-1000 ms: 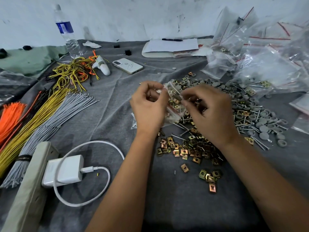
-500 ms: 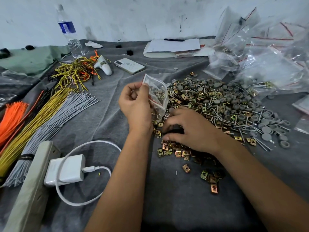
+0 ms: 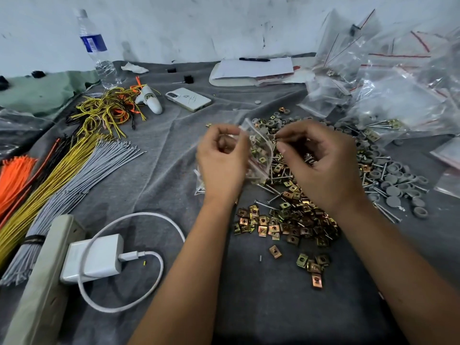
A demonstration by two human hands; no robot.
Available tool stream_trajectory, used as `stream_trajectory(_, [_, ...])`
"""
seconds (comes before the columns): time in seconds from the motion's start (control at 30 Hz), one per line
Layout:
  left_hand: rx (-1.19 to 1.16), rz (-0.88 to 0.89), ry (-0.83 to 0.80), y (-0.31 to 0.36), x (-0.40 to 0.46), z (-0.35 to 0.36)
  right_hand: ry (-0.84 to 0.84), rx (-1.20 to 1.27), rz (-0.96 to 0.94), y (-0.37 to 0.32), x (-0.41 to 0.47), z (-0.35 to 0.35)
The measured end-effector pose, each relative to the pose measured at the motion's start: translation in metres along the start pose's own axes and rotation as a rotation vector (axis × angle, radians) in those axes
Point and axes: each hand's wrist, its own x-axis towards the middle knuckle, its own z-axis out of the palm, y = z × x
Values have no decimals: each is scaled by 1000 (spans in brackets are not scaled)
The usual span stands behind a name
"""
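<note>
My left hand (image 3: 221, 163) grips a small clear zip bag (image 3: 258, 150) by its mouth, above the grey cloth. Brass clip nuts show through the bag's plastic. My right hand (image 3: 321, 168) hovers at the bag's opening with curled fingers pinching small metal parts, which I cannot make out clearly. Under and in front of both hands lies a pile of brass clip nuts (image 3: 288, 225) mixed with screws (image 3: 268, 188). Grey round caps (image 3: 393, 185) spread to the right of the pile.
Bundles of grey wires (image 3: 74, 180), yellow wires (image 3: 44, 197) and orange ties (image 3: 12, 175) lie left. A white charger (image 3: 94, 257) sits on a power strip (image 3: 42, 282). A phone (image 3: 189, 99), water bottle (image 3: 97, 48), notepad (image 3: 251, 70) and several plastic bags (image 3: 388, 95) stand farther back.
My right hand rose from the clip nut pile to the bag's mouth with parts pinched in its fingers. My left hand shifted right with the bag, which now tilts toward the right hand.
</note>
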Motion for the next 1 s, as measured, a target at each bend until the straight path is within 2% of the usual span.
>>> stream_trajectory(0.07, [67, 57, -87, -2, -5, 6, 40, -100, -35, 1, 0, 1])
stream_trajectory(0.2, [164, 93, -105, -4, -7, 10, -31, -197, -32, 4, 0, 4])
stream_trajectory(0.4, [25, 18, -22, -1, -6, 7, 31, -244, -114, 6, 2, 3])
stream_trajectory(0.6, [-105, -67, 27, 4, -4, 3, -240, -243, -16, 4, -5, 13])
stream_trajectory(0.7, [-133, -44, 27, 8, -6, 5, -148, -216, -11, 6, -2, 11])
stream_trajectory(0.8, [111, 143, 116, 8, -6, 0, 57, -170, -72, 5, 2, 5])
stream_trajectory(0.87, [254, 174, 99, 6, -5, -3, 223, -115, -128, 3, 2, 0])
stream_trajectory(0.93, [244, 112, -54, 7, -5, -3, 353, -74, -171, 3, 1, -5])
stream_trajectory(1.0, [131, 34, -265, 9, -9, 1, 426, -44, -169, 4, 1, -9])
